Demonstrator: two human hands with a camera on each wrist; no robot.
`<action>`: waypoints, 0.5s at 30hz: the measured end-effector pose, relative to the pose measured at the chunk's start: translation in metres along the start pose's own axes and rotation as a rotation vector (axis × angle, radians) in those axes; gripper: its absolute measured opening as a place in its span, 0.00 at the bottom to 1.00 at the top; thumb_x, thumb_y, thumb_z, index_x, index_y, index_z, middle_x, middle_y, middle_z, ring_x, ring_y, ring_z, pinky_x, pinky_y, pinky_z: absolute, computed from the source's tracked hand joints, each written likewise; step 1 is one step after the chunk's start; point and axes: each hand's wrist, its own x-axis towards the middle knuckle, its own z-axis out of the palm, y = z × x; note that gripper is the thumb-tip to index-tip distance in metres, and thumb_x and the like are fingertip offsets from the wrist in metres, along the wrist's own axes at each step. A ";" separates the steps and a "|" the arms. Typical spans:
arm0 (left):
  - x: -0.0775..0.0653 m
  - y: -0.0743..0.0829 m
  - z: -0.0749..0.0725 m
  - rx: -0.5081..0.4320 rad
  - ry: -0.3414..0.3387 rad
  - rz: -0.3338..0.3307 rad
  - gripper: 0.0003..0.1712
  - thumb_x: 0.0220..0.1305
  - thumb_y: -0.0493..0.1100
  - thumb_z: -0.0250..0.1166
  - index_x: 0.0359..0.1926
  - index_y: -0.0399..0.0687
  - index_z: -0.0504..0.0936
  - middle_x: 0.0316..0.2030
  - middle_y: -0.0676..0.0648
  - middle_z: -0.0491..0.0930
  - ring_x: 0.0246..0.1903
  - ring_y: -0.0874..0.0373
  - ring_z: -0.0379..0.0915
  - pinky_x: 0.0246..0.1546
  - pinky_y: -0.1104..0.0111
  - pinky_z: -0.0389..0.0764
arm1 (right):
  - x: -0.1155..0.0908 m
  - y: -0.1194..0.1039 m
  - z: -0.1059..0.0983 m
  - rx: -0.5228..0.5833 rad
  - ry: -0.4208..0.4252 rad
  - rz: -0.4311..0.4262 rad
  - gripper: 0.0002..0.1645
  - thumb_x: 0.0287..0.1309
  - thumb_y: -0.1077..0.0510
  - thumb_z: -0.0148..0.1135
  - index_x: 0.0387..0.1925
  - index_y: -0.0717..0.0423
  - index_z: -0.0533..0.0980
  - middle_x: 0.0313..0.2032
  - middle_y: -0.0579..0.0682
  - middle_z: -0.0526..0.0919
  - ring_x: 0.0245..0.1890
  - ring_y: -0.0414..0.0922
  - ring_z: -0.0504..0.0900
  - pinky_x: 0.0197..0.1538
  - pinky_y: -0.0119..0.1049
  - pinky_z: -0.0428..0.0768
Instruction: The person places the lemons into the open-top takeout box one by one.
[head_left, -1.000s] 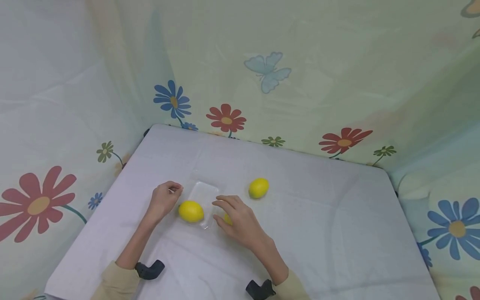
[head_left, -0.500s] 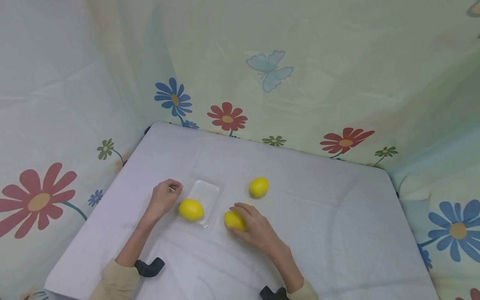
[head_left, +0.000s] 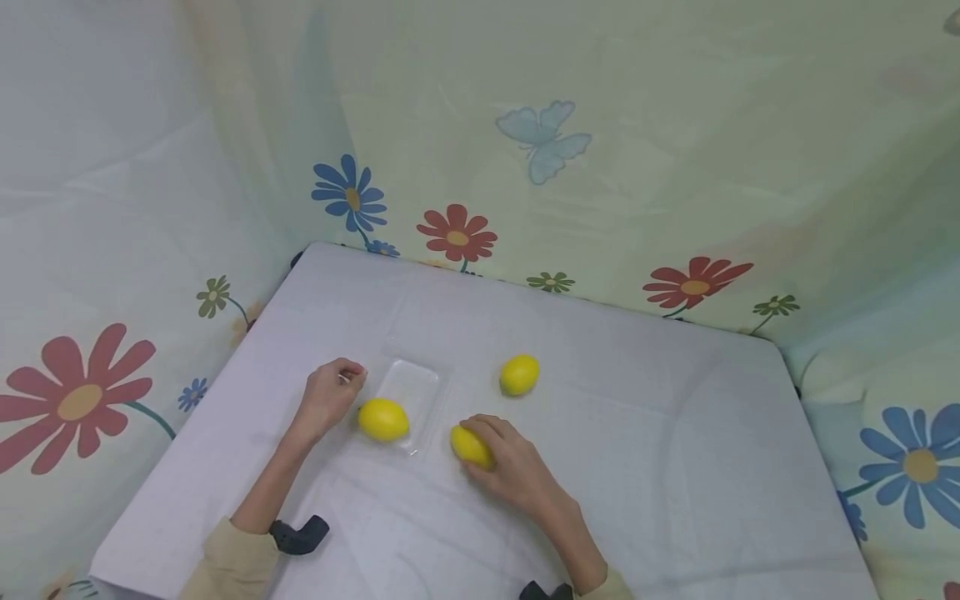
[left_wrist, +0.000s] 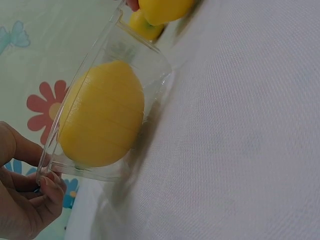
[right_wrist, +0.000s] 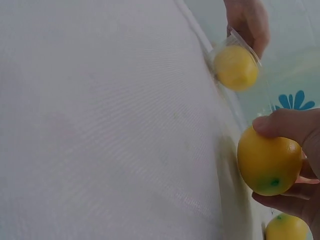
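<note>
My left hand [head_left: 330, 398] pinches the rim of a clear plastic box [head_left: 417, 382], thumb on one side and fingertips on the other, as the left wrist view shows. Inside the box, towards its near end, lies a yellow lemon [left_wrist: 105, 117]. To the right of the box, my right hand [head_left: 519, 473] grips a second lemon [right_wrist: 270, 160] between thumb and fingers, close to the tablecloth; whether it touches the cloth I cannot tell. A third lemon [head_left: 520, 375] rests on the cloth farther back, apart from both hands.
A white cloth covers the table [head_left: 675, 467]. Behind it and at its sides hang pale curtains [head_left: 600, 200] printed with flowers and a butterfly. Black devices sit at both wrists, the left device [head_left: 300, 535] showing more fully.
My right hand has moved right and slightly nearer from beside the box, and its fingers have closed round the second lemon. The left hand and the box have stayed in place.
</note>
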 end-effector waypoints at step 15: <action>-0.001 -0.001 0.000 -0.015 0.010 -0.002 0.17 0.68 0.43 0.56 0.50 0.36 0.79 0.43 0.38 0.80 0.38 0.51 0.74 0.34 0.70 0.74 | 0.017 -0.006 -0.017 0.088 0.166 -0.127 0.35 0.49 0.57 0.73 0.60 0.52 0.72 0.58 0.47 0.76 0.58 0.43 0.77 0.59 0.36 0.77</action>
